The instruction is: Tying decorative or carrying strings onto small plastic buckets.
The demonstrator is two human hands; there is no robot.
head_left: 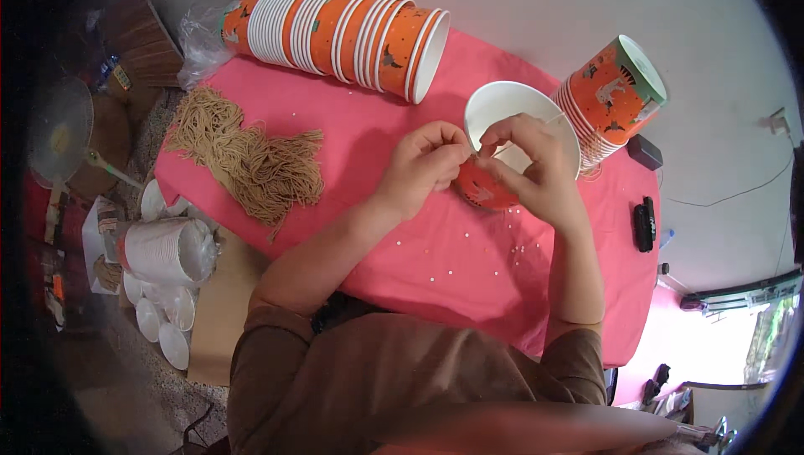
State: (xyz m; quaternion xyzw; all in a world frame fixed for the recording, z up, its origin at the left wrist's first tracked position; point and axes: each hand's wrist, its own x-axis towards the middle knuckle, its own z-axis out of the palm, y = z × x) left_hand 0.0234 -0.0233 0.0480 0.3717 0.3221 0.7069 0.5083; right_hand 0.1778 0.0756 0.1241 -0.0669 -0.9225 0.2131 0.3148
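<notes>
An orange paper bucket (pixel 484 190) with a white inside stands tilted on the pink cloth, its open mouth facing up. At its near left rim my left hand (pixel 425 164) is closed in a pinch; what lies between its fingertips is too small to make out. My right hand (pixel 536 172) reaches over the mouth, thumb and forefinger pinched near the same spot on the rim. A thin tan cord (pixel 502 151) shows by the right fingers, against the white inside. My fingers hide part of the rim.
A long row of nested orange buckets (pixel 352 32) lies at the back. Another stack (pixel 615 91) stands at the right, near a black box (pixel 645 152) and a black object (pixel 644 225). Tan cord bundles (pixel 251 158) lie at left. Small white bits (pixel 450 272) dot the cloth.
</notes>
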